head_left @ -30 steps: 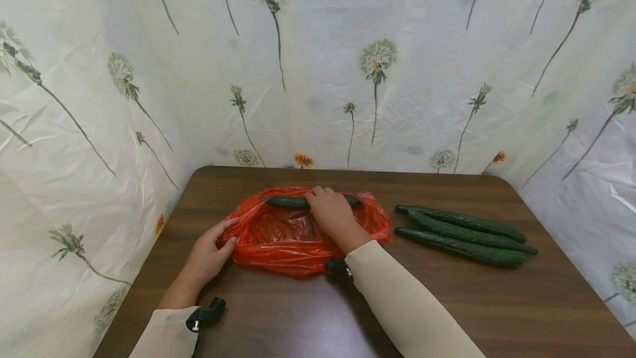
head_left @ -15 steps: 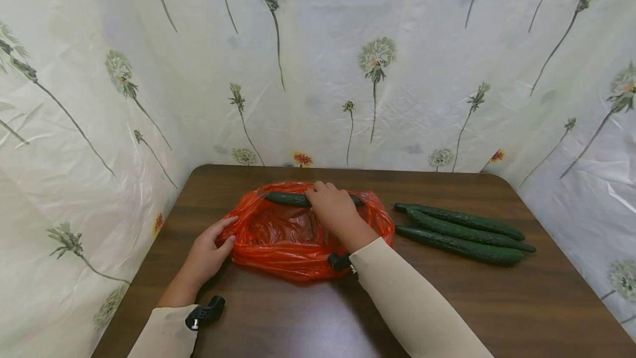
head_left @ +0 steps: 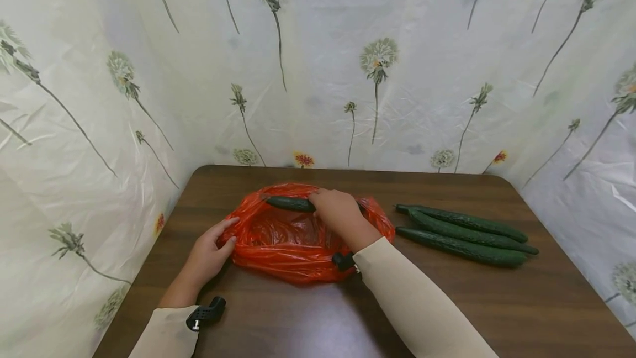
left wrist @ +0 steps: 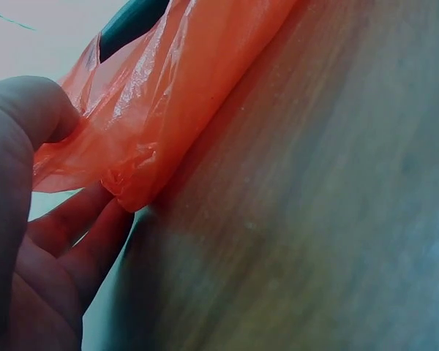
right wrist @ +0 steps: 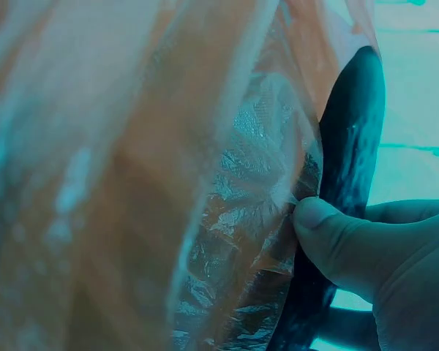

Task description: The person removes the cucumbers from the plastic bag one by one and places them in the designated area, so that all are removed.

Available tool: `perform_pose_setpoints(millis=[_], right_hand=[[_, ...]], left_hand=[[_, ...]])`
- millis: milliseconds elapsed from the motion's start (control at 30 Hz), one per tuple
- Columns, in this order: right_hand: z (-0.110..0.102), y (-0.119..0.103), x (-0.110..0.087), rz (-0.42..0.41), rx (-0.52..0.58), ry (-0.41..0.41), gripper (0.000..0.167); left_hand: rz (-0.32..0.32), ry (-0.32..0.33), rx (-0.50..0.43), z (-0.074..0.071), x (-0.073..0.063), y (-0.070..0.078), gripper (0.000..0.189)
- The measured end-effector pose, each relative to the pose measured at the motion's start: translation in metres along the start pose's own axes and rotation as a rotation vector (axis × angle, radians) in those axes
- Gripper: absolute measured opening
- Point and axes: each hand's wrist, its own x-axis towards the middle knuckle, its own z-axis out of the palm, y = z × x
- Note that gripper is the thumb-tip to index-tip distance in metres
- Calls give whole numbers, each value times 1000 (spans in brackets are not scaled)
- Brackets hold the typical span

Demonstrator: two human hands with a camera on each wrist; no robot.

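Observation:
A red plastic bag lies on the table with its mouth spread wide. Along the far side of that mouth rests a dark green cucumber. My right hand grips this cucumber from above; the right wrist view shows the thumb pressed on its near side, the other fingers mostly hidden behind it. At the bag's left edge my left hand pinches the red film between thumb and fingers, seen closely in the left wrist view. The cucumber's right end is largely covered by my right hand.
Three more cucumbers lie side by side on the brown wooden table, right of the bag. A flower-printed sheet hangs behind the table and along both sides.
My right hand has shifted slightly right along the cucumber and now sits a little lower over it. The bag's front edge has sagged slightly nearer. My left hand stays in place.

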Motion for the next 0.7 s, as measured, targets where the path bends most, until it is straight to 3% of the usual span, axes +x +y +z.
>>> perform_pose_setpoints(millis=[267,700], right_hand=[[-5,-6,-5,33,-6,13,11],[-11,-14,-10,31,-130,7,28]], left_hand=[[-10,-13,-7,1,1,0,47],[-11,-12,-7,0,0,0,47]])
